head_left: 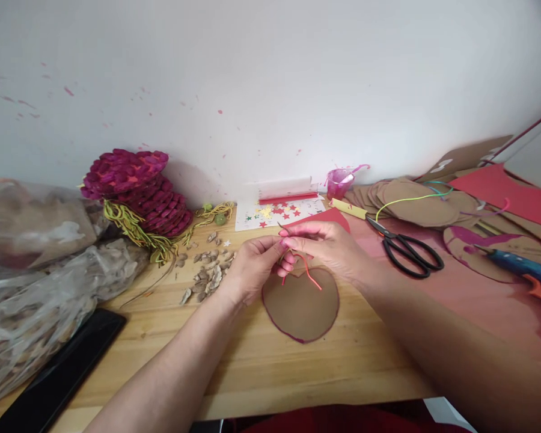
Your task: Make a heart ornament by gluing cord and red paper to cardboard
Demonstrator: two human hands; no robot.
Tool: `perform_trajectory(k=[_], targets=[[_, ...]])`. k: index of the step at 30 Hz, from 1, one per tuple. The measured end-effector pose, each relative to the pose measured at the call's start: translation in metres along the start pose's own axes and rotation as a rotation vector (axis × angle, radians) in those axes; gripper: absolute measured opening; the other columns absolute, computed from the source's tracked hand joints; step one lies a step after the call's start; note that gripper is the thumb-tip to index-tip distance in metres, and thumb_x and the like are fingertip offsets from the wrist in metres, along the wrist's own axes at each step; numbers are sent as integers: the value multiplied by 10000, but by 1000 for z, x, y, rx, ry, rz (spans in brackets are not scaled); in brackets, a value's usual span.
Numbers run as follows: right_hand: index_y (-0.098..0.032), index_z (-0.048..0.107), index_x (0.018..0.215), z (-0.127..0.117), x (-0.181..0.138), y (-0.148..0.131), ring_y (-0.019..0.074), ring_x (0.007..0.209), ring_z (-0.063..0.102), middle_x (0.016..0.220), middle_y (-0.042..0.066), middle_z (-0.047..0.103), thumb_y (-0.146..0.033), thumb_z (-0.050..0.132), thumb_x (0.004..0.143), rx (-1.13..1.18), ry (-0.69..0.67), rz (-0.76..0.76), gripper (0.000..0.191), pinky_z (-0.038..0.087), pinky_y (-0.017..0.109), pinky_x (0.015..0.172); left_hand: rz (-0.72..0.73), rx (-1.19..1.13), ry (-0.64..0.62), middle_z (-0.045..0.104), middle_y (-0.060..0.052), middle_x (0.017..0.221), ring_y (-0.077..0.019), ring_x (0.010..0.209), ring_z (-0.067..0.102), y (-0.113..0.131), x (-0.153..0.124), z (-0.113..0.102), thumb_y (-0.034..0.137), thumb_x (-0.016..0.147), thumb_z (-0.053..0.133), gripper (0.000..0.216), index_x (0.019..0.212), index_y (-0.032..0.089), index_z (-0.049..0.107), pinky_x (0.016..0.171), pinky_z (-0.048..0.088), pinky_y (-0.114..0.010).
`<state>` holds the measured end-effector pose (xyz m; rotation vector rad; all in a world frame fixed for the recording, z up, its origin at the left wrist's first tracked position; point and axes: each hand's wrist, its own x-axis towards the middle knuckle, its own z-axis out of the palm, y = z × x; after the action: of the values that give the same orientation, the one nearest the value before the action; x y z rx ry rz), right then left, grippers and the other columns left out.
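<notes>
A brown cardboard heart [300,307] with a dark red edge lies flat on the wooden table [270,361]. Just above its top edge my left hand [252,264] and my right hand [327,246] meet, fingertips pinched together. Between them runs a thin red cord [311,272] that loops down over the heart. Both hands are closed on that cord. A thin stick or needle tip [283,227] pokes up from the pinch; I cannot tell what it is.
Black scissors [408,249] lie right of my hands, a blue glue gun [523,267] further right. Brown cardboard cutouts [415,201] and red paper [509,192] fill the back right. Loose seeds [207,270], a dark red stacked ornament [137,189], plastic bags [40,288] and a black tray [58,376] sit left.
</notes>
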<state>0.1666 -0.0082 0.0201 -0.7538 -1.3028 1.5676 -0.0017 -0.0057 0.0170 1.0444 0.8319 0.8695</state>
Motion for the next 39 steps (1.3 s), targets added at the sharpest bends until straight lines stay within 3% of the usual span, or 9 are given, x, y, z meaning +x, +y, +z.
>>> perform_trajectory(k=[4, 8, 12, 16, 23, 29, 39], targets=[[-168, 693, 821, 3, -1, -3, 177, 576, 653, 632, 8, 666, -362, 780, 810, 94, 40, 26, 212, 585, 379, 587, -18, -25, -5, 675, -50, 682, -91, 562, 585, -1, -1, 3, 463, 759, 786, 372, 803, 101, 712, 522, 449, -194], [-174, 676, 855, 2, -2, -2, 194, 589, 666, 639, 9, 675, -382, 797, 790, 163, 63, 58, 249, 596, 408, 581, -46, -60, 33, 669, -57, 655, -103, 549, 587, -2, 0, 4, 544, 791, 729, 448, 823, 97, 711, 504, 450, -203], [-177, 667, 845, 0, -2, -2, 187, 586, 664, 670, 10, 681, -385, 786, 801, 195, 47, 82, 244, 591, 404, 589, -45, -81, 21, 683, -56, 663, -106, 534, 598, -4, 0, 3, 466, 792, 752, 375, 846, 98, 709, 486, 455, -202], [-176, 654, 809, -3, -1, -3, 153, 545, 644, 683, -7, 675, -349, 821, 765, 171, 113, 97, 244, 557, 339, 571, -42, -60, 15, 698, -56, 676, -102, 535, 615, -5, -1, 4, 406, 777, 781, 343, 895, 93, 708, 493, 467, -188], [-190, 669, 827, -2, -2, -2, 166, 585, 647, 694, 0, 680, -372, 793, 786, 147, 106, 115, 225, 544, 352, 600, -46, -10, 69, 675, -58, 622, -112, 491, 596, -4, 0, 5, 559, 783, 730, 457, 780, 105, 679, 455, 472, -209], [-193, 663, 741, -9, 2, -1, 127, 691, 614, 749, -8, 673, -360, 840, 713, 70, 291, 48, 244, 482, 268, 639, -46, -33, 48, 718, -84, 702, -131, 578, 647, -5, 1, 4, 428, 773, 778, 337, 822, 102, 707, 527, 506, -221], [-207, 668, 771, -15, 0, -11, 164, 860, 687, 849, 7, 721, -309, 815, 762, 224, 227, 45, 179, 515, 293, 760, -12, 89, 18, 716, -57, 786, -107, 630, 634, -9, 3, 0, 319, 822, 719, 266, 992, 115, 714, 583, 514, -215]])
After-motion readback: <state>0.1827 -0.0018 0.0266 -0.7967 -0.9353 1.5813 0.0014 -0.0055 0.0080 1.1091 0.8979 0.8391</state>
